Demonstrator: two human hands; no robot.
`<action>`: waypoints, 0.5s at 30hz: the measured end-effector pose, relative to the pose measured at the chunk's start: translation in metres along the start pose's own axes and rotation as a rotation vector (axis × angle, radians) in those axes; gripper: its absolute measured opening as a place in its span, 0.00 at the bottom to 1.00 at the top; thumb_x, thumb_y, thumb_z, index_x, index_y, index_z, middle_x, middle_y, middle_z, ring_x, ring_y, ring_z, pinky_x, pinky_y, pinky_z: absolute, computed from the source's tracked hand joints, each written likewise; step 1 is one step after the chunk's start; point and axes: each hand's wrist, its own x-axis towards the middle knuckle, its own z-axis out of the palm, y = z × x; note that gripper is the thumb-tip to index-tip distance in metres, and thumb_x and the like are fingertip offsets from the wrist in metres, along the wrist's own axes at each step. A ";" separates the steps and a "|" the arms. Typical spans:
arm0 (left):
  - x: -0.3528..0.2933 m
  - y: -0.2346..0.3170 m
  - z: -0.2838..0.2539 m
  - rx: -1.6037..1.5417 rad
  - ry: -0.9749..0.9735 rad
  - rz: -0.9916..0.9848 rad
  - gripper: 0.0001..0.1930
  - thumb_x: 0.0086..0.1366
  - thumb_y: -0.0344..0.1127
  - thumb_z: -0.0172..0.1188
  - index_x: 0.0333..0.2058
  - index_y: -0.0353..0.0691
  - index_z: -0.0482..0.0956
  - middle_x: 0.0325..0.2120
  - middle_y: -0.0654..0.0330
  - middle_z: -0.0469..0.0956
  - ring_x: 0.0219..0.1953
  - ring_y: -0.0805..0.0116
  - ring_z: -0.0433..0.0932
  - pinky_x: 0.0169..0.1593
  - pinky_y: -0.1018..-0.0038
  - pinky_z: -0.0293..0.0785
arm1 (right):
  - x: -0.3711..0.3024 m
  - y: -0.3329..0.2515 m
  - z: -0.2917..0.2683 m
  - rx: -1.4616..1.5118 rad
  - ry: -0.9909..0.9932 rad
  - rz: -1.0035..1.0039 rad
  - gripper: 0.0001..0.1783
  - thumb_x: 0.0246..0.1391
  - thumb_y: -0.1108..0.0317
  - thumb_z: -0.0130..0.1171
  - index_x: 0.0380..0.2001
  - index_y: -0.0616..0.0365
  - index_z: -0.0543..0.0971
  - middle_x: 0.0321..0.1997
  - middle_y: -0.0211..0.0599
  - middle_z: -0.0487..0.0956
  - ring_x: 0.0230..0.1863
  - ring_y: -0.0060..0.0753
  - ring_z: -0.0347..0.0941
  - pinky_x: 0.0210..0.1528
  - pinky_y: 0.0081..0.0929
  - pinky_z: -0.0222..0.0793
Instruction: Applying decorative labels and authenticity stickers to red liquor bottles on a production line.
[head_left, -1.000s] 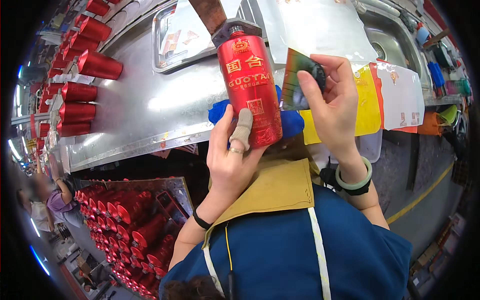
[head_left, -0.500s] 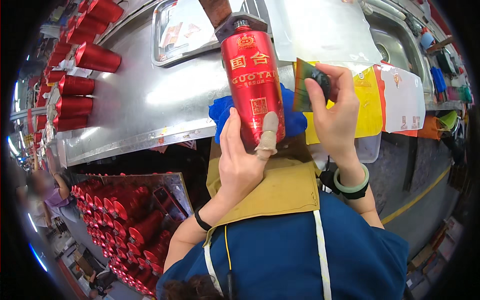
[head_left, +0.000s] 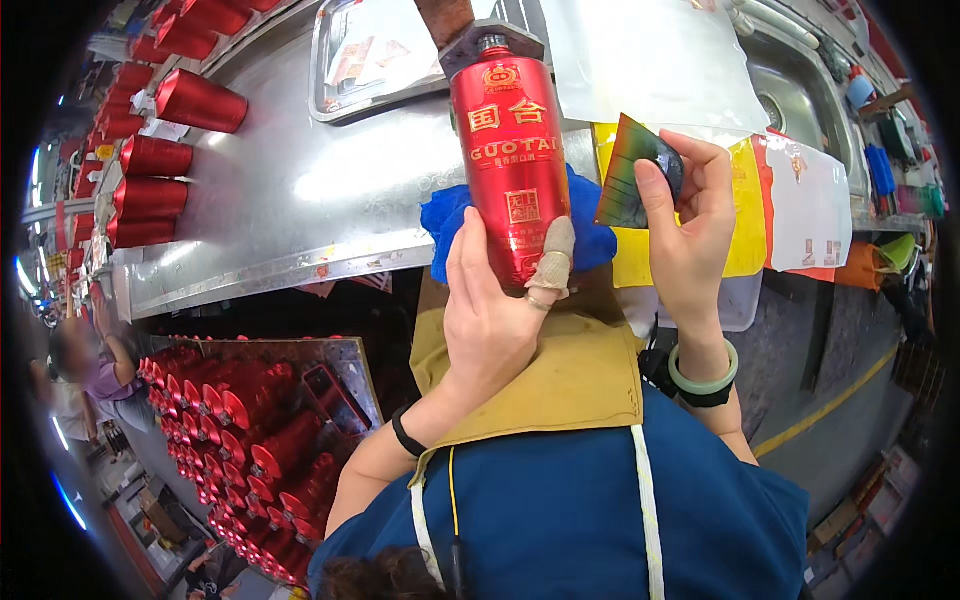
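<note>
A long, brushed stainless-steel counter (head_left: 265, 215) stretches beyond the fingers (head_left: 474, 258) and out to their left, bright white glare pooling on its surface. Beyond them to the right sits a rectangular stainless-steel sink (head_left: 803, 112) with a round drain. Right of the fingers, a yellow painted line (head_left: 820, 408) crosses the grey floor (head_left: 840, 450); slim, bluish-white strip lights (head_left: 69, 502) glow far left.
</note>
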 end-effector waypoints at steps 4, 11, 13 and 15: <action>-0.001 -0.032 0.003 0.215 0.064 0.366 0.33 0.53 0.41 0.80 0.56 0.35 0.81 0.56 0.38 0.73 0.55 0.41 0.77 0.51 0.58 0.81 | 0.002 0.001 -0.005 -0.018 0.016 -0.049 0.15 0.64 0.73 0.65 0.51 0.65 0.75 0.38 0.34 0.81 0.38 0.18 0.76 0.42 0.20 0.73; 0.041 0.006 -0.028 0.065 -0.129 0.242 0.49 0.47 0.53 0.83 0.65 0.37 0.74 0.64 0.34 0.64 0.56 0.38 0.74 0.55 0.54 0.78 | 0.022 -0.003 -0.002 -0.004 -0.070 -0.101 0.14 0.63 0.76 0.64 0.51 0.65 0.79 0.39 0.39 0.84 0.38 0.23 0.79 0.43 0.23 0.75; 0.051 0.006 -0.026 0.107 -0.184 0.217 0.55 0.45 0.58 0.82 0.67 0.34 0.69 0.64 0.35 0.64 0.57 0.35 0.73 0.61 0.50 0.71 | 0.029 -0.009 0.008 0.015 -0.070 -0.127 0.14 0.63 0.76 0.63 0.51 0.65 0.79 0.39 0.40 0.84 0.37 0.23 0.79 0.42 0.24 0.75; 0.051 0.006 -0.020 0.120 -0.139 0.179 0.54 0.45 0.56 0.83 0.66 0.31 0.69 0.63 0.34 0.66 0.58 0.36 0.73 0.61 0.51 0.71 | 0.032 -0.016 0.020 0.072 -0.096 -0.120 0.14 0.62 0.76 0.64 0.50 0.64 0.79 0.39 0.43 0.84 0.36 0.29 0.80 0.42 0.26 0.75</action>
